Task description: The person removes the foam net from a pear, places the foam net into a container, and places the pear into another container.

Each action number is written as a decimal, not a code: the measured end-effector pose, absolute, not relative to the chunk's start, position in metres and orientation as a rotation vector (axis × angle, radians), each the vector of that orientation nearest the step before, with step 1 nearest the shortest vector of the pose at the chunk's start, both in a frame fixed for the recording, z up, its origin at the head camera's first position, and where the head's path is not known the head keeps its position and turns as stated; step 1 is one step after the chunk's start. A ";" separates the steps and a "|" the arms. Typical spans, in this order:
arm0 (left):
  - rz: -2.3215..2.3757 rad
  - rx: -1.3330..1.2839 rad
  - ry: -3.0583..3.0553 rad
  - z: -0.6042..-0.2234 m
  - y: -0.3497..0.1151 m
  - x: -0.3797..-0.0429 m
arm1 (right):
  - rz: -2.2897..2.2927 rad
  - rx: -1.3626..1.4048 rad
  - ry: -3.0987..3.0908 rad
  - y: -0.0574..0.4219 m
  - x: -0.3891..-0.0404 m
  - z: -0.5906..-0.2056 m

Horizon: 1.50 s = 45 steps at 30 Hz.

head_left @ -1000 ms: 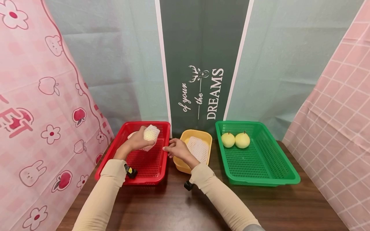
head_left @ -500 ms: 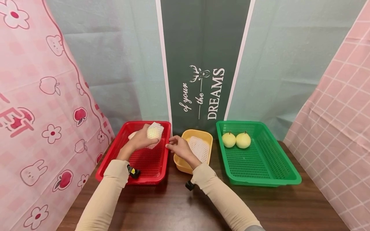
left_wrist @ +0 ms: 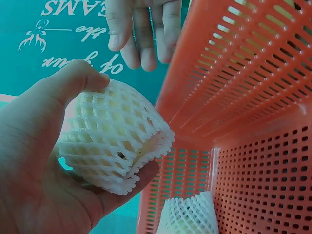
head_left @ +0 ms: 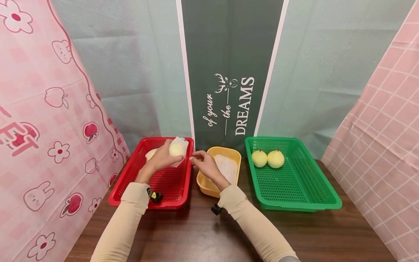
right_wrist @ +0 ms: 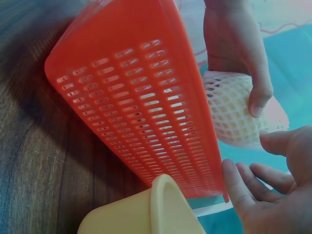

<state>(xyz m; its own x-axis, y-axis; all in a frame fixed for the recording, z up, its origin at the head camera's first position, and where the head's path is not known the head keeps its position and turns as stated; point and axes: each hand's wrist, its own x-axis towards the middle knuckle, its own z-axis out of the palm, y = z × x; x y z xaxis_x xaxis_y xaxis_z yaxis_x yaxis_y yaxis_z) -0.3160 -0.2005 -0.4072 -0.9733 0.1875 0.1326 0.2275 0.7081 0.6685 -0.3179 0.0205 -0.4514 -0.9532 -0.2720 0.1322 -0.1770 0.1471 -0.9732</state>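
Note:
My left hand [head_left: 161, 158] grips a pale yellow pear [head_left: 177, 148] wrapped in a white foam net, over the far right part of the red basket [head_left: 168, 189]. In the left wrist view the thumb lies on top of the foam net [left_wrist: 112, 131] and the fingers pass underneath; the net's open end faces right. My right hand [head_left: 207, 164] holds nothing. Its loosely bent fingers are by the basket's right rim, and in the right wrist view its thumb tip comes close to the net. Another netted pear [left_wrist: 190, 214] lies in the red basket, partly hidden behind the left hand in the head view.
Between the baskets stands a yellow tub [head_left: 236, 154] with white foam netting [head_left: 226, 167] in it. To the right, a green basket [head_left: 281, 185] holds two bare pears [head_left: 275, 159]. All stand on a dark wooden table [head_left: 196, 233], with hanging cloths behind and at both sides.
My left hand has carried the netted pear right and slightly upward, toward the right hand. The right hand has shifted slightly right and up, its fingers still near the basket rim.

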 end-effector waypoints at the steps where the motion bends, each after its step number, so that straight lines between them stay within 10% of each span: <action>1: -1.137 -0.347 -2.845 -0.407 -0.199 -0.316 | -1.960 -0.459 2.316 0.021 -0.318 -0.451; 45: -1.309 -0.369 -2.674 -0.403 -0.152 -0.301 | -2.130 -0.550 2.168 0.050 -0.312 -0.445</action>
